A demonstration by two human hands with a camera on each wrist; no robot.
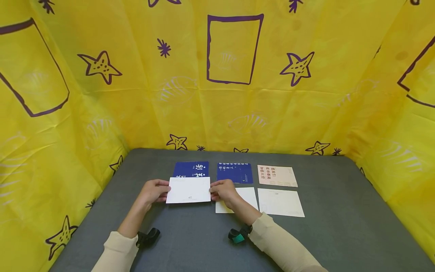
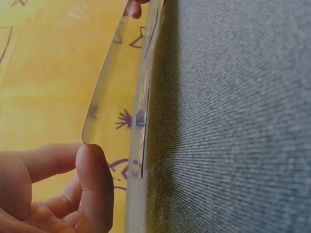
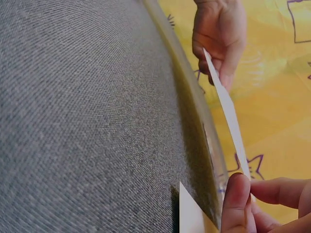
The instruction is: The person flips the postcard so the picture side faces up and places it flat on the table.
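The left hand (image 1: pixel 153 191) and right hand (image 1: pixel 224 192) pinch opposite ends of a white card (image 1: pixel 188 189) between them. Wrist views show it raised off the table (image 2: pixel 243 121); only the head view shows white lettering on two blue cards (image 1: pixel 235 176) beyond the hands.

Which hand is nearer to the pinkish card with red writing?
Right. The right hand is left of the pinkish card and lower in the head view, pinching the raised white card by its right edge; the left hand is farther left, at that card's opposite edge.

Card (image 1: pixel 188 189) between hands (image 1: pixel 153 192) (image 1: pixel 225 193), five cards (image 1: pixel 279 202) on table (image 1: pixel 190 238)
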